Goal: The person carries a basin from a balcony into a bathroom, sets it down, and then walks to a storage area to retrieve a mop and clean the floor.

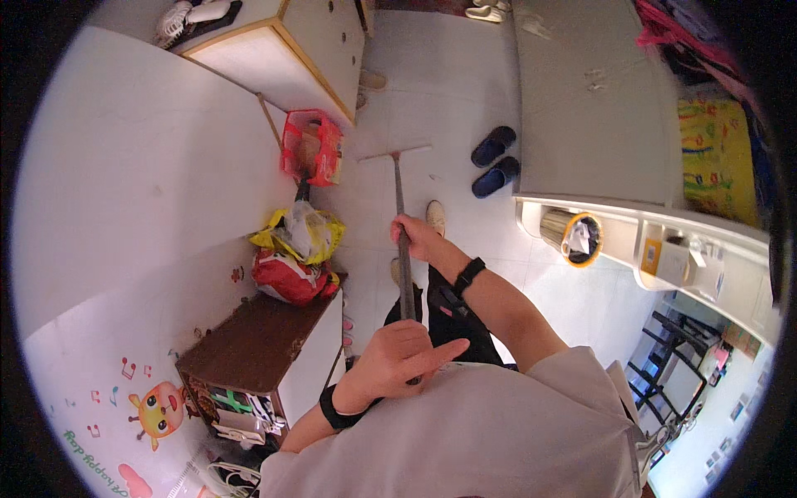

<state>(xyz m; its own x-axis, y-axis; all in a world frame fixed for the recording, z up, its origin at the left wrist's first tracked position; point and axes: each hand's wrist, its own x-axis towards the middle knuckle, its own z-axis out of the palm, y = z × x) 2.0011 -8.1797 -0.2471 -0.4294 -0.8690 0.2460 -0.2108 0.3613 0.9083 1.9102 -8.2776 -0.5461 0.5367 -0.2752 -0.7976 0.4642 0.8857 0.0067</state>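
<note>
My left hand (398, 358) grips the upper end of a long grey pole close to my chest, its thumb or a finger pointing off to the right. Farther down the same pole, my right hand (416, 236) is closed around the shaft. The pole belongs to a T-shaped floor tool (400, 187), a squeegee or flat mop. Its thin crossbar lies across the pale tiled floor (436, 93) ahead of my feet. One beige shoe (436, 215) shows beyond my right hand; the other is partly hidden behind the pole.
Dark blue slippers (494, 162) lie right of the crossbar, beside a bed-like surface (591, 124). A red bag (311, 148) stands left, near a white cabinet (317, 56). Plastic bags (296, 249) sit by a brown-topped cabinet (261, 330). A waste bin (582, 239) is at right.
</note>
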